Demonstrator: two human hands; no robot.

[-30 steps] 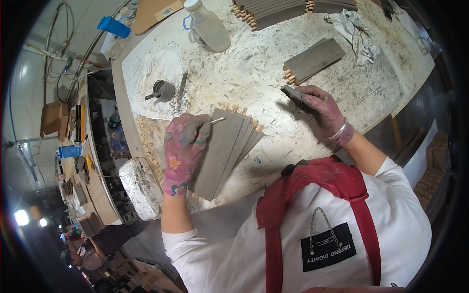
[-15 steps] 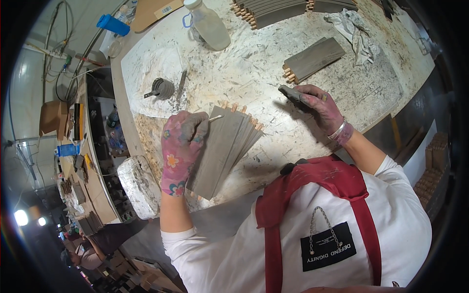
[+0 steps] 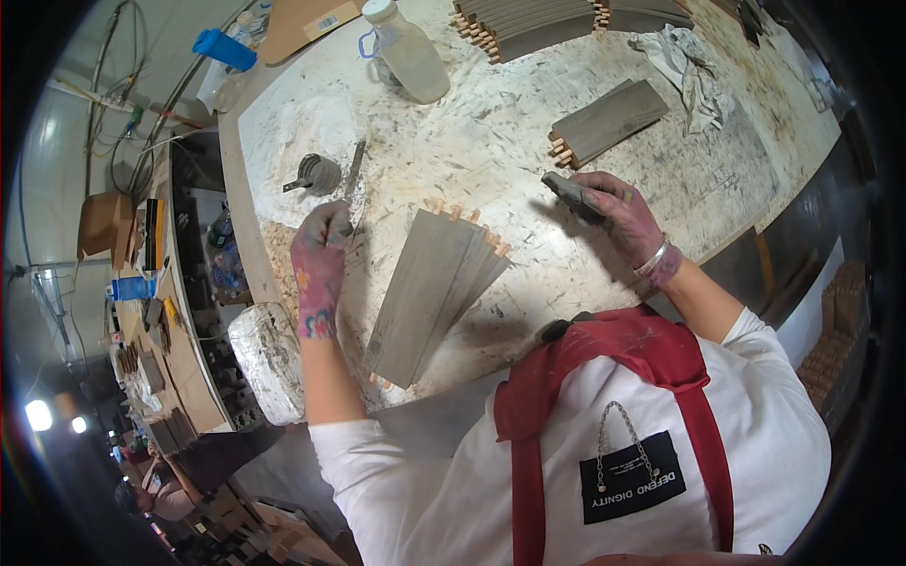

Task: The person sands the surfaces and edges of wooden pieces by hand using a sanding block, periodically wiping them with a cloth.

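Observation:
My left hand [image 3: 324,250], in a pink flowered glove, is closed at the table's left side, left of the fanned boards. A thin stick seems to be pinched in it, barely visible now. Near its fingers stand a small grey ribbed cup [image 3: 324,173] with a flat tool across it and a narrow dark blade [image 3: 356,168] on white paper. Grey wood-look boards [image 3: 415,288] with light dowels at their ends lie fanned in front of me, untouched. My right hand [image 3: 623,212], smudged pink glove, grips a dark grey pad [image 3: 572,196] above the table.
Two more grey boards [image 3: 609,123] lie beyond my right hand, beside a crumpled stained cloth [image 3: 694,80]. A long row of boards [image 3: 547,33] lines the far edge. A clear jug [image 3: 411,57] stands back left. A whitish wrapped block [image 3: 266,363] sits at the left edge.
My left hand has moved left and slightly up, off the fanned boards and toward the cup. My right hand, with the grey pad, has barely shifted.

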